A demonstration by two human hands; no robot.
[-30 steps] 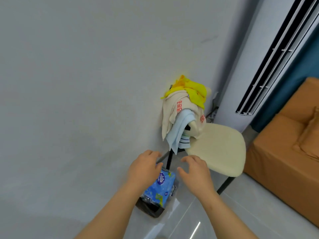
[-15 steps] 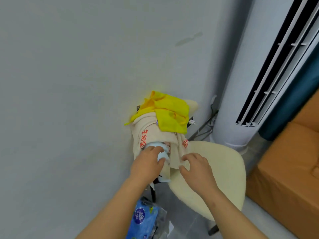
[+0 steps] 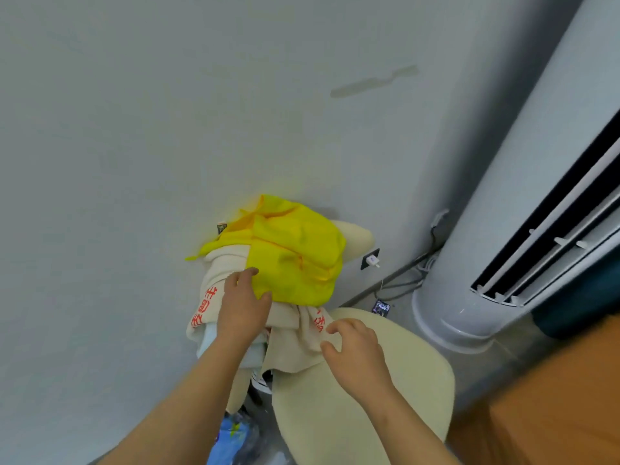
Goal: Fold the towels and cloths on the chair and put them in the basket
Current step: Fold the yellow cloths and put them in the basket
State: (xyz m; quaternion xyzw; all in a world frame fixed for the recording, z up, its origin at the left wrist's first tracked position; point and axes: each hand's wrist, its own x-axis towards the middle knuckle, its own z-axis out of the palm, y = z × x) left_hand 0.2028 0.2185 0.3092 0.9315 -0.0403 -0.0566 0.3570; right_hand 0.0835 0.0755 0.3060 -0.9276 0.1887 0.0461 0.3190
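Note:
A cream chair (image 3: 396, 374) stands by the wall with cloths draped over its backrest. On top lies a yellow cloth (image 3: 295, 253). Under it hangs a beige towel with red characters (image 3: 295, 333), and a light blue towel (image 3: 206, 340) peeks out below. My left hand (image 3: 241, 310) rests on the beige towel, fingers touching the yellow cloth's lower edge. My right hand (image 3: 352, 350) hovers over the beige towel's hanging corner by the seat, fingers loosely bent, holding nothing. No basket is in view.
A tall white floor air conditioner (image 3: 503, 229) stands right of the chair, with cables and a wall plug (image 3: 370, 260) behind. An orange sofa (image 3: 553, 397) fills the lower right. A blue plastic package (image 3: 231, 441) lies on the floor under the chair.
I have moved closer to the chair. My left hand rose from the blue towel up to the yellow cloth's edge. My right hand stays near the beige towel.

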